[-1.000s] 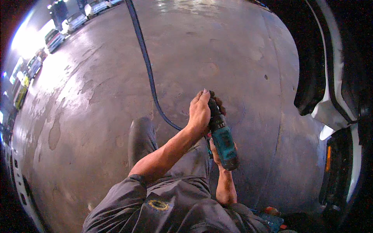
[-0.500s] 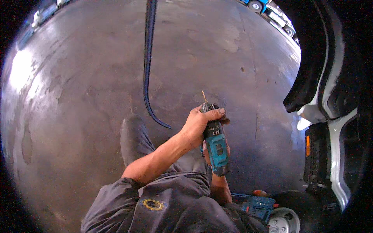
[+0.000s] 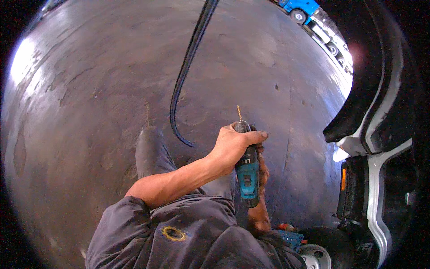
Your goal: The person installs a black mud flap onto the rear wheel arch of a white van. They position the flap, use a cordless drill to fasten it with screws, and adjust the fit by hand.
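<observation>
A teal and black cordless drill [image 3: 247, 179] is held in front of my body, its gold-coloured drill bit [image 3: 239, 113] pointing away from me. My left hand [image 3: 230, 145] wraps round the black front end, with the thumb laid across the top near the chuck [image 3: 242, 127]. On the drill's right side and underneath, my right hand [image 3: 263, 170] is closed round the handle; the drill body hides most of its fingers. The bit's tip touches nothing.
A long dark curved strip [image 3: 182, 80] stands out ahead, left of the drill. At right is a vehicle's black and white bodywork [image 3: 374, 179]. Low right are a wheel [image 3: 316, 255] and a blue case [image 3: 291, 239]. A blue truck [image 3: 300, 10] stands far off.
The drill has turned slightly on its long axis and tipped more upright in view. More of my right hand shows. The dark strip's far end now leans to the right, and the whole view has shifted.
</observation>
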Tool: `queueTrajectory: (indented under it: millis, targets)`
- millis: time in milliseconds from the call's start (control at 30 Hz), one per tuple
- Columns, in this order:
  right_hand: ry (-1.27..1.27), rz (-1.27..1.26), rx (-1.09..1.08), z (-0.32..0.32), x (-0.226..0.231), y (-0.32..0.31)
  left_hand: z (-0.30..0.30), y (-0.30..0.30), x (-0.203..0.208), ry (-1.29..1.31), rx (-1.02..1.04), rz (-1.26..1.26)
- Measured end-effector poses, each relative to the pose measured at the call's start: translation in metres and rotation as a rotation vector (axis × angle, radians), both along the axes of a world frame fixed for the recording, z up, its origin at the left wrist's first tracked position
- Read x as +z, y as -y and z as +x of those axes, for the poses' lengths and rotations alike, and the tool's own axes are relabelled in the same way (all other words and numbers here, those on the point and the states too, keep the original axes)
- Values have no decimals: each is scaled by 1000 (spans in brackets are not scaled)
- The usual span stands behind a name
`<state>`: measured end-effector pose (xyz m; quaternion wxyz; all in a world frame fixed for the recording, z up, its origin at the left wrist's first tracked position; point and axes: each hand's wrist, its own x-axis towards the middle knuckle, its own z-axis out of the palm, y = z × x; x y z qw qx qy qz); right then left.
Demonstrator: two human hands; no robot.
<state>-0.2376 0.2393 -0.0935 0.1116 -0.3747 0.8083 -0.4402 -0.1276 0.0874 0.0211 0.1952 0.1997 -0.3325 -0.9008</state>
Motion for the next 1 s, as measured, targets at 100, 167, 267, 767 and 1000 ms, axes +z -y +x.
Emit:
queueTrajectory:
  millis: [100,167,267,767,1000]
  targets:
    - [781,-368,-148,-2,-6,0,-1,1,2,-21,-35,-8]
    - [873,-427,-194,-5,-11,3,-3,0,2,1,-29,-33]
    - [993,-466,-209,-12,-15,4,-5,-1,0,8,-20,-51]
    - [396,-493,163,4,-14,-5,-35,4,-31,-245,-55,359]
    - [51,-338,-20,29,-11,-18,-53,-6,-45,-286,35,541]
